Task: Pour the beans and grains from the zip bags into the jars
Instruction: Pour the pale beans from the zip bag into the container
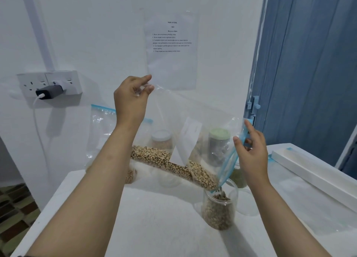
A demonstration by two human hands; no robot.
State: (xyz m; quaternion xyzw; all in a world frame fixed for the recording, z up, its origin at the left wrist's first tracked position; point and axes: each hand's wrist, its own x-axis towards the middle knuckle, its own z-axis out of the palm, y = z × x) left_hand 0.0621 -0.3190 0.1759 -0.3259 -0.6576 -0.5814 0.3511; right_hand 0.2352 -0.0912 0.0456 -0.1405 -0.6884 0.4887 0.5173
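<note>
Up high, the left hand (131, 100) is pinching the bag's (185, 137) bottom corner while the right hand (251, 150) is gripping its blue zip edge, tilting it so beans (173, 165) are spilling into the open jar (219, 208) on the white table (154, 218).

Printed sheet (172, 44) text too small; arms cut off at bottom edge.

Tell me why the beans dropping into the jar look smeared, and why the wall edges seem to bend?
Head view: the beans falling from the zip bag into the jar are motion-blurred; the wide-angle lens bows the door frame; soft light throws faint shadows under the wall socket.
</note>
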